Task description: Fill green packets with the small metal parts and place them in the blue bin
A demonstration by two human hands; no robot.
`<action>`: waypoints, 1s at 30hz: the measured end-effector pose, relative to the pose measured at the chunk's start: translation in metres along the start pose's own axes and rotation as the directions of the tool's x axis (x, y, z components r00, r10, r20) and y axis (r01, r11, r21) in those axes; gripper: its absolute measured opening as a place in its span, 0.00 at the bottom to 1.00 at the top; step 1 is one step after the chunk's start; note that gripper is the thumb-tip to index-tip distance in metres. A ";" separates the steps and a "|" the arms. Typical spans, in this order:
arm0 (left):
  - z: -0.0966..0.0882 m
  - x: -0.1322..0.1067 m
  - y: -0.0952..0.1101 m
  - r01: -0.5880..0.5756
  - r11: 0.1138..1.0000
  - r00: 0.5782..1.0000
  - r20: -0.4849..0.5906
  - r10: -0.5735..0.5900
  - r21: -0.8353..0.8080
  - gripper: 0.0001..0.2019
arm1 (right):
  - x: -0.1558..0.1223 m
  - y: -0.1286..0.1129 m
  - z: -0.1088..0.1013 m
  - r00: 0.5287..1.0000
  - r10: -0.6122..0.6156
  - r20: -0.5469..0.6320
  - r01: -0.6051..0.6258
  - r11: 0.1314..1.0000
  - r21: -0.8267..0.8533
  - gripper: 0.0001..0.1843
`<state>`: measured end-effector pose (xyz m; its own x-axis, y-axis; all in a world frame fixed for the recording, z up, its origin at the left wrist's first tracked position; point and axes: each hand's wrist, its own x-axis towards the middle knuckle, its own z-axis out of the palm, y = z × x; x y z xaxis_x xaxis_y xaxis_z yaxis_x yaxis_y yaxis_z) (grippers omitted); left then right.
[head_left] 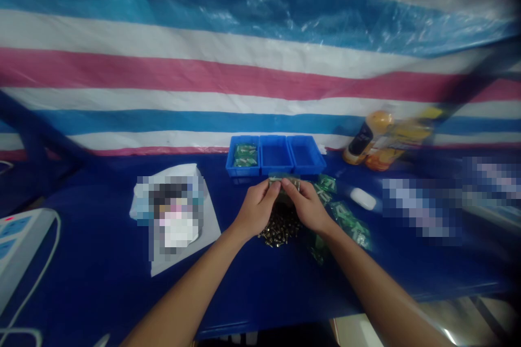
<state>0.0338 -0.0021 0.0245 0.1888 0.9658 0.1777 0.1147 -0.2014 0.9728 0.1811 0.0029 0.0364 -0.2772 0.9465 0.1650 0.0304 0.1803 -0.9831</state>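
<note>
Your left hand (256, 209) and right hand (307, 206) are nearly closed and meet at the middle of the surface (101, 282). Together they pinch a green-printed packet (284, 183) between thumbs and fingers. The packet sits just above a heap of small brass-coloured parts (280, 229), close to the front edge of the blue trays. Its long axis seems to run left to right across your view, with its upper edge pointing away from you, though your fingers hide much of it and its exact tilt is hard to tell.

So far, a small stack of green packets (245, 155) lies in the leftmost of three joined blue trays (277, 155). Still out on the surface are the brass-coloured heap and several loose green packets (350, 223), scattered to the right of your right hand and just below it. The packets look alike, but their contents are too small to make out.

Farther right lie a white oval object (363, 198) and a bottle with an orange cap (368, 138). To the left, a white sheet (183, 257) lies partly blurred out.
</note>
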 end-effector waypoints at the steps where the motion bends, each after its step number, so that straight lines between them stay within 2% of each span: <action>1: 0.000 0.000 0.000 0.003 1.000 1.000 0.003 -0.003 0.000 0.18 | 0.000 0.000 0.000 1.000 -0.007 -0.002 0.007 1.000 -0.006 0.20; 6: 0.000 0.001 0.001 0.020 0.999 1.000 0.007 -0.020 -0.031 0.18 | -0.002 0.000 0.001 0.997 -0.054 -0.047 0.050 0.995 -0.083 0.22; 11: 0.003 0.001 -0.001 0.042 0.991 0.999 0.022 -0.039 -0.131 0.17 | -0.003 -0.001 0.001 0.993 -0.103 -0.049 0.097 0.989 -0.116 0.21; 19: 0.004 0.001 -0.004 0.097 0.979 0.995 0.034 -0.092 -0.177 0.18 | -0.004 -0.003 0.002 0.993 -0.112 -0.048 0.107 0.989 -0.100 0.19; 30: 0.003 0.001 -0.002 0.078 0.974 0.997 0.031 -0.073 -0.211 0.17 | -0.004 -0.001 0.002 0.994 -0.082 -0.077 0.076 0.994 -0.080 0.20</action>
<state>0.0370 -0.0015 0.0217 0.2096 0.9725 0.1014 -0.0789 -0.0865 0.9931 0.1800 -0.0016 0.0362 -0.2044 0.9463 0.2504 0.0856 0.2721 -0.9585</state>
